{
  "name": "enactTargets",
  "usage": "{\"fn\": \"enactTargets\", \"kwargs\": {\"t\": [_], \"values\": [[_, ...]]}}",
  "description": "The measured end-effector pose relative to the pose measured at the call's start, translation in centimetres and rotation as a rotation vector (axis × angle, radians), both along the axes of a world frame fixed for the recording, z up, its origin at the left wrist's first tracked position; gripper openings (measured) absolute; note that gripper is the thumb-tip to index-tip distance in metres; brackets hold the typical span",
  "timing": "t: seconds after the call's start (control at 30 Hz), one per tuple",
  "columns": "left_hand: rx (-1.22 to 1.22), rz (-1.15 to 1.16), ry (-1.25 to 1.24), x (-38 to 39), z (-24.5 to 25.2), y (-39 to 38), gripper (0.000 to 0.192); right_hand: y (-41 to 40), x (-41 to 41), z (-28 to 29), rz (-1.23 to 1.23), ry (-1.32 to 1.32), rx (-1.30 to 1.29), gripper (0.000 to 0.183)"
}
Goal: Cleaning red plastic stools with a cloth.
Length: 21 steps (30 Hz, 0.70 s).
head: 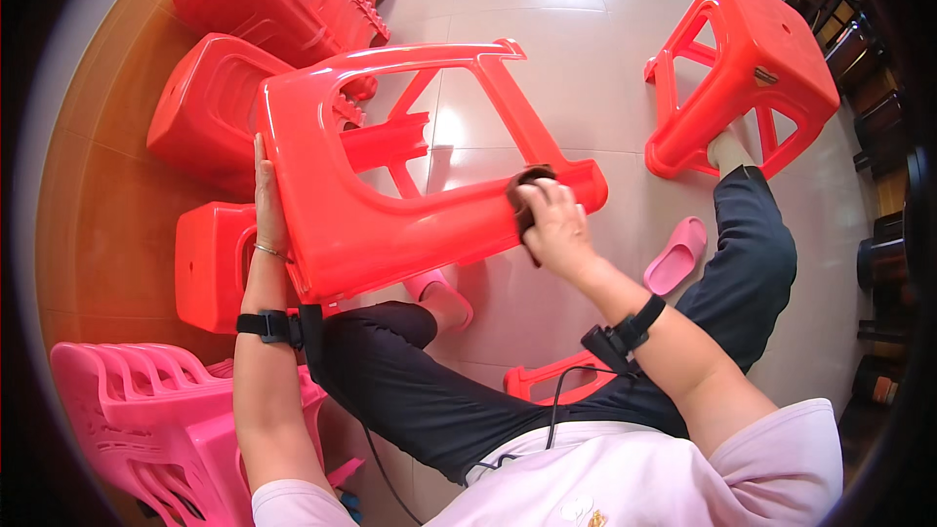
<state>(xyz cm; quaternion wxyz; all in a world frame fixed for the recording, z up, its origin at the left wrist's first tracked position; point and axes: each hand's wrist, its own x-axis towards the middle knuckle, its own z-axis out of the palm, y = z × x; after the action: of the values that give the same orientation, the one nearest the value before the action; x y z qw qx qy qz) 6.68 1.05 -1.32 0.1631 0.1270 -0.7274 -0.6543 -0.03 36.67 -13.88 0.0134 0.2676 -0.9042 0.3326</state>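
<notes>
A red plastic stool [351,212] lies on its side in front of me, its seat towards the left and its legs pointing right. My left hand [269,194] rests flat against the seat face, wearing a thin bracelet at the wrist. On the near leg, close to its foot, my right hand [556,223] presses a dark brown cloth [523,201]. The fingers of that hand are bent over the cloth. Part of the cloth is hidden by the hand.
Stacked red stools [271,0] and pink plastic chairs [132,395] line the left side by a wooden panel [102,168]. Another red stool [783,36] stands at the right, my bare foot by it. A pink slipper [675,256] lies on the tiled floor [512,124]. Dark furniture is far right.
</notes>
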Motion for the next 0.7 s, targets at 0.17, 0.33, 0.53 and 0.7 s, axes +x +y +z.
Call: {"fn": "enactTargets", "kwargs": {"t": [0.17, 0.33, 0.53, 0.7], "values": [[-0.144, 0.094, 0.025, 1.4, -1.3, -3.1, 0.070, 2.2, -3.7, -4.4, -0.216, -0.184, 0.096, 0.053], [-0.013, 0.089, 0.011, 0.9, -1.0, -2.1, 0.069, 2.3, -4.8, -4.1, -0.235, -0.304, 0.189, 0.051], [0.057, 0.052, 0.024, 0.7, -1.1, -2.2, 0.067, 1.6, -2.1, -2.4, -0.131, -0.097, 0.165, 0.049], [-0.069, 0.027, 0.044, 0.3, -1.8, -3.1, 0.064, 1.9, -5.1, -4.4, -0.235, -0.186, 0.317, 0.054]]}}
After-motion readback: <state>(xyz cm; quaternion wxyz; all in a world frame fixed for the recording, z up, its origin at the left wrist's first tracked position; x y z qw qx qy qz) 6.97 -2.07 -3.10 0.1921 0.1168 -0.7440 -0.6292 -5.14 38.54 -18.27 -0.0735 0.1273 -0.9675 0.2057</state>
